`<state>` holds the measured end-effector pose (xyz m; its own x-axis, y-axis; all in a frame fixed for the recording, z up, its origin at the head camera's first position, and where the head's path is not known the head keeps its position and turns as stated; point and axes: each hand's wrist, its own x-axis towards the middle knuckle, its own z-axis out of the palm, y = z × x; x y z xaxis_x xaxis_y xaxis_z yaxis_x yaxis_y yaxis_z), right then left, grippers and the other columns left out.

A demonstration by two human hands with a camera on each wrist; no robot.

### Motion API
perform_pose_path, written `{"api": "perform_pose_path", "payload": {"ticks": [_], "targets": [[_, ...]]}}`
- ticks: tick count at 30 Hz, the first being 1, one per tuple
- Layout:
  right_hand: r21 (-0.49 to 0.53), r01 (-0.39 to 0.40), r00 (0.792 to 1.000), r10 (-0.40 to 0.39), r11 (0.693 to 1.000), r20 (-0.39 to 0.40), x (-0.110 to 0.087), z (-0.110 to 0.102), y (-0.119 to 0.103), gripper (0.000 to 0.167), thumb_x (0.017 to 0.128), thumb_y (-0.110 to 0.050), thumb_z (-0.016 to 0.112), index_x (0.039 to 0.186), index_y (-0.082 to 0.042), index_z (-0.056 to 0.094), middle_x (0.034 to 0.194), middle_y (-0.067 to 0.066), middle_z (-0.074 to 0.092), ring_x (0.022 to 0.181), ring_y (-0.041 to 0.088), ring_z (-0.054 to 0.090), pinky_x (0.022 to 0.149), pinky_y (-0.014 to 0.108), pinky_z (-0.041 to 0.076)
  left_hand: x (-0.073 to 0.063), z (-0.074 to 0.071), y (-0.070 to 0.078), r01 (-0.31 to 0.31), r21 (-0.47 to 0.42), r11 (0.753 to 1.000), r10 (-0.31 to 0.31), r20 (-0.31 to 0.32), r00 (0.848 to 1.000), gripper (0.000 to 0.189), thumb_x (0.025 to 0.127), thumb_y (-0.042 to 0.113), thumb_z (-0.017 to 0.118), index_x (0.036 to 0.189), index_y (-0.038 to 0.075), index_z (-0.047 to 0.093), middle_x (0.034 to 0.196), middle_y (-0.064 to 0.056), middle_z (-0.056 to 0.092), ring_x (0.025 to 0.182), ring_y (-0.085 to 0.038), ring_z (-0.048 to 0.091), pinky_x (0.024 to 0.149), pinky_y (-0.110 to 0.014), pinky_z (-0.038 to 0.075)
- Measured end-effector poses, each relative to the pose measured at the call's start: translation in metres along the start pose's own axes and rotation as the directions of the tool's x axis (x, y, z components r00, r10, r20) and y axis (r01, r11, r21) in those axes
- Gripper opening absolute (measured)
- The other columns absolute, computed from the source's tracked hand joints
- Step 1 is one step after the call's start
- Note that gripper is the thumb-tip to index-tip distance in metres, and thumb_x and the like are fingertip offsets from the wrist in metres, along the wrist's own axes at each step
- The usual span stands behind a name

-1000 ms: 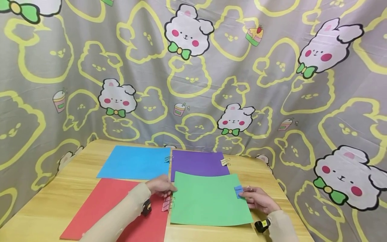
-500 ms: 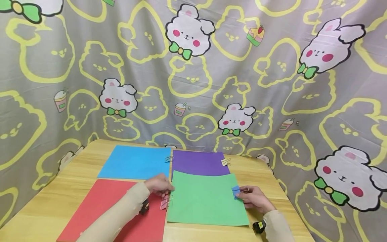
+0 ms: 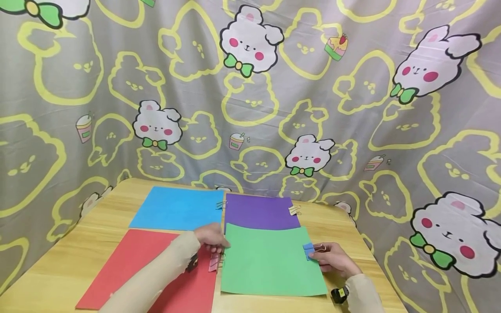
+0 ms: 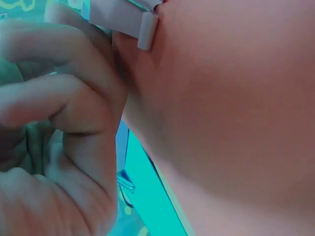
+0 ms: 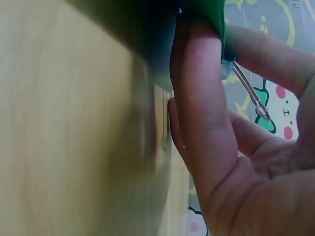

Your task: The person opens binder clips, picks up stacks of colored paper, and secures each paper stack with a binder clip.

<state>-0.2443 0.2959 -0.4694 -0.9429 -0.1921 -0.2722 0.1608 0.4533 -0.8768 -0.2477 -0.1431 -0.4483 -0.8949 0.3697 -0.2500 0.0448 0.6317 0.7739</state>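
Note:
A green paper sheet (image 3: 272, 263) sags slightly between my two hands, its far edge overlapping a purple sheet (image 3: 261, 211). My left hand (image 3: 210, 237) pinches its left edge, with the lower fingers curled in the left wrist view. On the right edge sits a blue binder clip (image 3: 308, 251), which my right hand (image 3: 335, 258) grips between thumb and fingers; its wire handle (image 5: 252, 93) shows in the right wrist view. Just below my left hand, a pink binder clip (image 3: 213, 262) is fixed to the right edge of a red sheet (image 3: 125, 261).
A light blue sheet (image 3: 180, 208) lies at the back left, with a dark binder clip (image 3: 221, 205) on its right edge. The purple sheet carries a cream binder clip (image 3: 294, 211). All lie on a wooden table (image 3: 58, 261) before a patterned curtain (image 3: 250, 87).
Green and red sheets have shifted slightly left relative to the blue and purple ones. Both hands keep their hold. The head view has turned a little left.

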Motion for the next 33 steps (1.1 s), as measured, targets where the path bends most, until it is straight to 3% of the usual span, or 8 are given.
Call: {"api": "perform_pose_path", "payload": {"ticks": [4, 8, 19, 24, 33], "targets": [[-0.022, -0.016, 1.000, 0.015, 1.000, -0.017, -0.003, -0.001, 0.000, 0.057, 0.095, -0.021, 0.074, 0.138, 0.011, 0.055, 0.101, 0.006, 0.072, 0.077, 0.013, 0.070, 0.067, 0.031, 0.063, 0.001, -0.001, 0.002, 0.007, 0.052, 0.999, -0.008, 0.021, 1.000, 0.036, 0.095, 0.020, 0.073, 0.063, 0.004, 0.075, 0.046, 0.003, 0.047, 0.041, -0.006, 0.028, 0.043, -0.022, 0.021], [-0.021, -0.022, 1.000, 0.021, 1.000, -0.016, -0.008, -0.003, 0.002, 0.059, 0.094, -0.020, 0.076, 0.139, 0.011, 0.054, 0.101, 0.006, 0.071, 0.077, 0.013, 0.070, 0.068, 0.031, 0.064, 0.003, -0.002, 0.001, 0.008, 0.052, 0.999, -0.013, 0.090, 0.996, 0.036, 0.097, 0.022, 0.071, 0.068, 0.003, 0.079, 0.047, 0.003, 0.044, 0.042, -0.007, 0.023, 0.044, -0.023, 0.018], [-0.006, -0.022, 1.000, 0.022, 1.000, 0.009, -0.012, -0.008, 0.004, 0.058, 0.095, -0.018, 0.074, 0.139, 0.013, 0.052, 0.096, 0.004, 0.072, 0.077, 0.012, 0.070, 0.069, 0.031, 0.064, 0.006, -0.014, 0.011, 0.029, 0.126, 0.992, -0.060, 0.252, 0.966, 0.039, 0.102, 0.030, 0.063, 0.077, 0.006, 0.081, 0.051, 0.008, 0.030, 0.047, -0.006, 0.014, 0.048, -0.022, 0.013], [-0.012, -0.027, 1.000, 0.027, 1.000, -0.005, -0.012, -0.006, 0.002, 0.059, 0.094, -0.019, 0.076, 0.139, 0.012, 0.053, 0.097, 0.006, 0.072, 0.076, 0.013, 0.068, 0.068, 0.031, 0.064, 0.006, -0.015, 0.013, 0.050, 0.116, 0.992, -0.079, 0.255, 0.964, 0.041, 0.103, 0.029, 0.061, 0.078, 0.003, 0.081, 0.050, 0.007, 0.032, 0.046, -0.005, 0.014, 0.048, -0.022, 0.012], [-0.054, -0.038, 0.998, 0.035, 0.998, -0.042, -0.013, -0.002, 0.000, 0.058, 0.091, -0.018, 0.078, 0.136, 0.012, 0.056, 0.099, 0.009, 0.072, 0.074, 0.014, 0.070, 0.065, 0.033, 0.064, 0.004, -0.018, 0.010, 0.040, 0.069, 0.997, -0.052, 0.188, 0.981, 0.046, 0.105, 0.031, 0.058, 0.075, 0.003, 0.080, 0.049, 0.009, 0.026, 0.047, -0.006, 0.012, 0.047, -0.023, 0.011]]}}
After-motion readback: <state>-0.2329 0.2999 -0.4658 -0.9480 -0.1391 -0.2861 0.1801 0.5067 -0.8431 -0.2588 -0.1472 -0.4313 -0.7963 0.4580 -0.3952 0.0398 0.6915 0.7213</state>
